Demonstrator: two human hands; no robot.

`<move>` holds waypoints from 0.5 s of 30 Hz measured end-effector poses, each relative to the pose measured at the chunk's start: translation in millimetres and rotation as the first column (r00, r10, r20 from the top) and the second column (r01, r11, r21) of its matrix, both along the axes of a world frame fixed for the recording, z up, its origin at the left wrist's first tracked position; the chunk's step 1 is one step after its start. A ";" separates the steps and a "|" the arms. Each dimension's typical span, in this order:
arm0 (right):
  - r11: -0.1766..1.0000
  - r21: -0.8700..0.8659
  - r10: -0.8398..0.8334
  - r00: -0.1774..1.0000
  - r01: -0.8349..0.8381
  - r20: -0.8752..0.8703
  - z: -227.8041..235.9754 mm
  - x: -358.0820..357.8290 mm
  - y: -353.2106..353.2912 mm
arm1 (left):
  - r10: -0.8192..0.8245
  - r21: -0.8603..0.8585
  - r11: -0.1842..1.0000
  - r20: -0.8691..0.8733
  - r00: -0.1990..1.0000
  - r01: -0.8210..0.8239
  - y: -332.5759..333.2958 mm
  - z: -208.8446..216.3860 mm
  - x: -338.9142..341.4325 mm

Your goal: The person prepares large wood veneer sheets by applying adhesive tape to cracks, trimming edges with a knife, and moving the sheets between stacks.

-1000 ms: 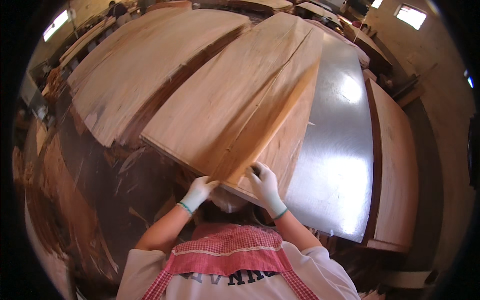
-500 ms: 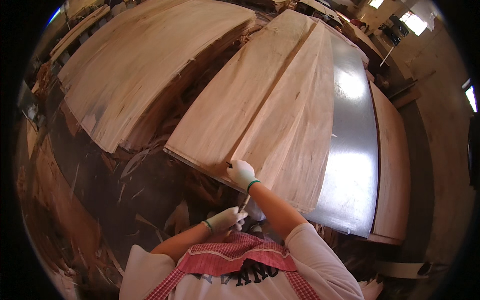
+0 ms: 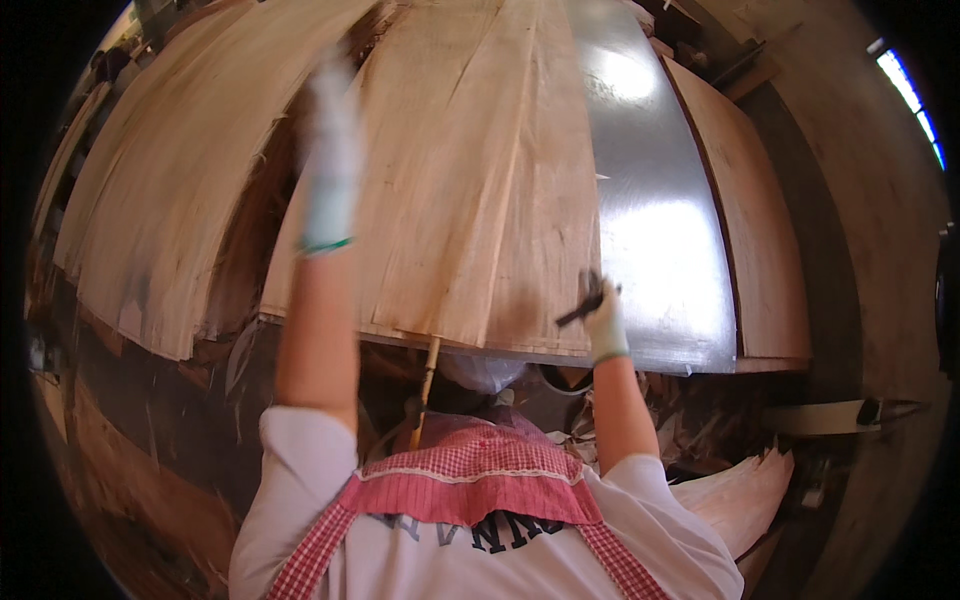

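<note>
Veneer sheets (image 3: 480, 170): pale, thin, lying overlapped on grey metal table (image 3: 660, 250), long axis running away from the body, near ends at the table's front edge, far ends toward the top of the view. Grain along the same axis. Right hand (image 3: 603, 318), white-gloved, closed around a short dark tool (image 3: 583, 303), resting at the near right corner of the sheets; tool tip pointing left and down, its kind not clear. Left hand (image 3: 330, 140), gloved, raised over the left sheet, blurred; degree of opening not readable, contact with the wood not confirmed. Thin wooden stick (image 3: 428, 385) hanging below the table edge. Second veneer stack (image 3: 160, 200) to the left, scraps (image 3: 740, 490) lower right.

Step judged: trimming or marking the near edge while positioning the sheet. Next move likely needs left palm flat on the veneer, light pressure, since thin sheet splits along the grain.
</note>
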State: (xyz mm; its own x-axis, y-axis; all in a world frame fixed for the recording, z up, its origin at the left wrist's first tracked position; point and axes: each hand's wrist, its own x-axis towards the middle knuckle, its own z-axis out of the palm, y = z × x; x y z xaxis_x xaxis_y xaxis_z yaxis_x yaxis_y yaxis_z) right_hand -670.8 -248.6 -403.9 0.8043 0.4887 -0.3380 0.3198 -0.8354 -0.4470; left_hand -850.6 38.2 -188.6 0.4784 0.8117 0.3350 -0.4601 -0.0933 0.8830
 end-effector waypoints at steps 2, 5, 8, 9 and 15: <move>0.795 -0.509 0.547 0.753 -0.330 0.366 38.5 17.9 33.0 | -0.222 0.141 0.954 -0.267 0.938 0.266 -52.2 -60.1 89.4; -0.446 -0.449 0.834 0.541 0.774 0.104 37.7 42.7 52.1 | -0.664 -0.070 0.677 -0.487 0.568 0.732 -186.4 -154.1 178.1; -0.278 -0.197 0.957 0.253 0.940 -0.144 -49.1 73.2 6.2 | -0.830 -0.292 0.498 -0.433 0.351 0.817 -223.8 -185.6 177.5; -0.021 -0.466 0.995 -0.025 0.884 -0.093 -48.3 73.8 3.8 | -0.845 -0.324 0.510 -0.364 0.393 0.797 -219.0 -197.9 172.7; -0.136 0.594 0.271 0.607 0.793 -0.747 16.5 97.2 -44.1 | -0.494 -0.313 0.782 0.218 0.842 0.539 -121.2 -108.4 134.8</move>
